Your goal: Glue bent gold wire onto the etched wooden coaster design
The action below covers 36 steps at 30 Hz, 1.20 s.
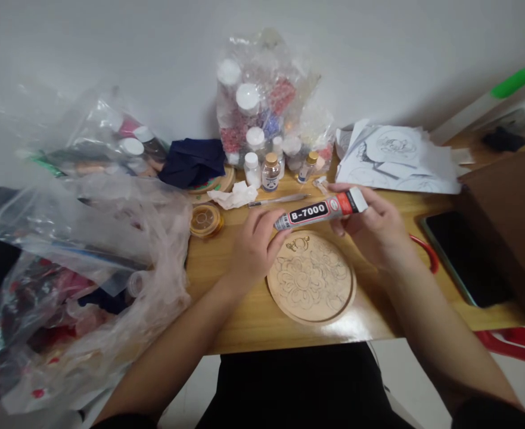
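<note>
Above the wooden table, both my hands hold a tube of B-7000 glue [318, 210] sideways, its label facing me. My left hand [255, 241] pinches the tube's left end. Closed on the black-and-white right end is my right hand [376, 223]. Below the tube lies a round wooden plaque [311, 280] with a raised rim and a flower pattern drawn in pencil. A small gold outline [298, 243] sits near its top edge. Behind the tube are a pen [280, 200] and a crumpled white tissue [234, 195].
Clear plastic bags [155, 286] crowd the left side. A spool of gold wire [206, 220] sits beside them. Small jars [270, 173] and a bag of bead bottles [266, 107] stand against the wall. Drawings [394, 149], a phone [465, 256] and a cardboard box [512, 220] are to the right.
</note>
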Motion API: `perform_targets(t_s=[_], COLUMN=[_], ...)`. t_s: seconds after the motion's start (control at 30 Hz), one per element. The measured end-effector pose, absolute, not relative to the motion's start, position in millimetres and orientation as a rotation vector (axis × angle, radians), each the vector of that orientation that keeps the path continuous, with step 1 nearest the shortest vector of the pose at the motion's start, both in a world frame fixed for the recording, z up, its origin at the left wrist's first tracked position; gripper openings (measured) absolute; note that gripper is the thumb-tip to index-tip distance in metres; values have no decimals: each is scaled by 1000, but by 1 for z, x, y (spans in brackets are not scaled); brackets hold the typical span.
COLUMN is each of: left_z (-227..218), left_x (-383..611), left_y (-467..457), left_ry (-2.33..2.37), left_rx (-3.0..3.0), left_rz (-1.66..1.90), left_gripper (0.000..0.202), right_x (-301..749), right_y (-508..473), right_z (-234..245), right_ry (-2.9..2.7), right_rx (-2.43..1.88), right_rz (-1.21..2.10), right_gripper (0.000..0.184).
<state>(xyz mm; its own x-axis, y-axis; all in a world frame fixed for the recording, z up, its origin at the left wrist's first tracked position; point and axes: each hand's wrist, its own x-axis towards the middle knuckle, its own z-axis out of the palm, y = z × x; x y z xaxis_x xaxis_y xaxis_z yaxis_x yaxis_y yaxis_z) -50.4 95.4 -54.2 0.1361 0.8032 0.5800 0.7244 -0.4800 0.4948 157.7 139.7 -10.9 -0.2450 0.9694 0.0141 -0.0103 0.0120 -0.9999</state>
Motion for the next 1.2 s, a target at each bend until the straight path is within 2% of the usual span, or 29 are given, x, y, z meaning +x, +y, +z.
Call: perform_targets(t_s=[0.13,0.3,0.47,0.63,1.2], left_z=[-55,-58,-58,-57,-52], left_x=[-48,-48,-50,-51,-51], left_y=[94,97,98,97,96], left_ry=[1411,1464,1529,1519,1489], left_rx=[2369,2319,2329,2383,2440], left_rz=[1298,1390,1354,1328,1306], left_gripper=[25,32,11,16,25], right_x=[142,146,155,158,172], right_y=[134,143,152,153,160], right_z=[-16,-18,-18,-17,-23], right_ry=[-1309,-1167,-1103,-1087,-1143], right_rx=[-1112,-1221,-1163,-1188,-1253], right_rz=[1468,1386,1419,1446,1393], right_gripper=[46,48,47,56,45])
